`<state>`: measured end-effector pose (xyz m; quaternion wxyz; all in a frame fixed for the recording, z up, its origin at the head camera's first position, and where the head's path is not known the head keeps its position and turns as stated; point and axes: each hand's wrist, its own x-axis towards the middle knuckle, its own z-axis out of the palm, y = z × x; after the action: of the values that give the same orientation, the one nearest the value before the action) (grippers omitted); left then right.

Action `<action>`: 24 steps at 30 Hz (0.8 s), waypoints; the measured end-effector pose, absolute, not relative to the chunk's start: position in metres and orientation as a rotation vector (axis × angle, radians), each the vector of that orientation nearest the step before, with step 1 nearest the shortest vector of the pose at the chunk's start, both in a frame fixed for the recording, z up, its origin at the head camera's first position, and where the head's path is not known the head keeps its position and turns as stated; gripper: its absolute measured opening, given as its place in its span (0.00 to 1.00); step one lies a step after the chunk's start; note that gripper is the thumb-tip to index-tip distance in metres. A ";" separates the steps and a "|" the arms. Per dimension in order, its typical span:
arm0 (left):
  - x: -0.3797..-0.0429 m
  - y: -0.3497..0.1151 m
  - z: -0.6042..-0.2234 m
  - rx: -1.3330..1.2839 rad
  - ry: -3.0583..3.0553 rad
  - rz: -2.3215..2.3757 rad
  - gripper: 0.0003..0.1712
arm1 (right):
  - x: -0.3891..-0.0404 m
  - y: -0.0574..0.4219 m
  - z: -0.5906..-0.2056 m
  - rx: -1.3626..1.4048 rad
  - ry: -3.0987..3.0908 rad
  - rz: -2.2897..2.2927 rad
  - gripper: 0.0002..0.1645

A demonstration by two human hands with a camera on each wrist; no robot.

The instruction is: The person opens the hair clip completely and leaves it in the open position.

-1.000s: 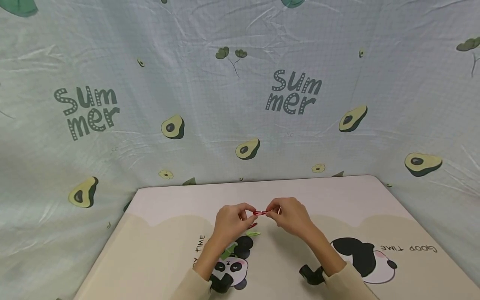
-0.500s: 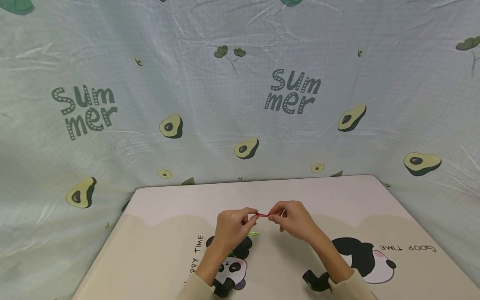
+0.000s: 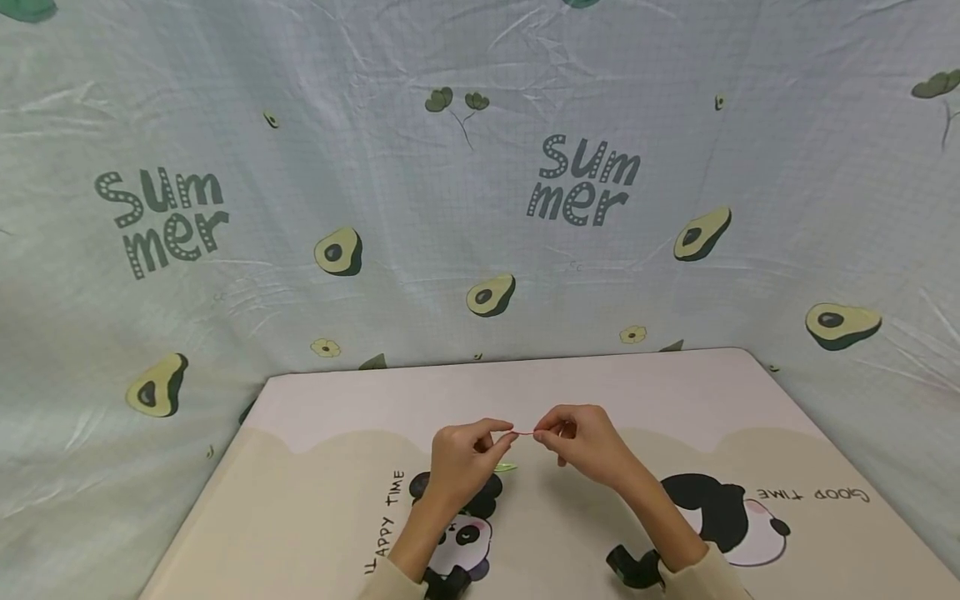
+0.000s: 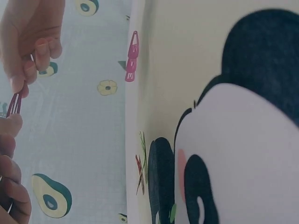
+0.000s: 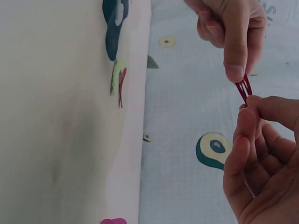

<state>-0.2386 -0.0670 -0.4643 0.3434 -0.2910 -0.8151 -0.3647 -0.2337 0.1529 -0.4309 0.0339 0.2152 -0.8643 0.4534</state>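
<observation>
A dark red snap hair clip [image 3: 525, 432] spans the small gap between my two hands, above the far part of the table. My left hand [image 3: 467, 458] pinches one end of it between thumb and index finger. My right hand [image 3: 583, 442] pinches the other end. From the head it appears edge-on, as a thin red line. Both wrist views show its slim prongs [image 4: 16, 103] between the fingertips. On the table below lie a green hair clip [image 5: 115, 77] and a red one [image 5: 122, 87], side by side.
A pink clip-shaped item [image 4: 132, 57] lies near the table's far edge. The table mat [image 3: 322, 500] bears printed pandas. A curtain with avocado prints [image 3: 420, 192] hangs behind. Black devices [image 3: 633, 567] sit at both wrists.
The clip has turned from showing its looped outline to edge-on. Both hands have come slightly lower and still hold its ends. The head view has shifted a little.
</observation>
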 end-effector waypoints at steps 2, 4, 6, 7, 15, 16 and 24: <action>-0.238 -0.068 -0.464 -0.756 -2.112 -0.993 0.07 | -0.234 0.152 -0.432 0.686 -2.631 1.394 0.05; -0.238 -0.068 -0.463 -0.761 -2.108 -1.044 0.07 | -0.233 0.152 -0.434 0.709 -2.593 1.383 0.05; -0.237 -0.069 -0.463 -0.763 -2.111 -1.078 0.07 | -0.233 0.152 -0.436 0.732 -2.553 1.364 0.04; -0.237 -0.069 -0.462 -0.763 -2.114 -1.088 0.07 | -0.233 0.152 -0.437 0.742 -2.534 1.349 0.05; -0.237 -0.069 -0.463 -0.767 -2.112 -1.109 0.07 | -0.231 0.152 -0.440 0.772 -2.444 1.161 0.04; -0.237 -0.069 -0.463 -0.769 -2.109 -1.109 0.07 | -0.230 0.152 -0.441 0.771 -2.433 1.135 0.04; -0.238 -0.069 -0.463 -0.779 -2.087 -1.108 0.06 | -0.230 0.150 -0.442 0.769 -2.329 0.972 0.07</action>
<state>-0.2378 -0.0689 -0.4634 0.3210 -0.2964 -0.7944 -0.4220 -0.2295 0.1497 -0.4423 0.2490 0.2822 -0.8551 0.3567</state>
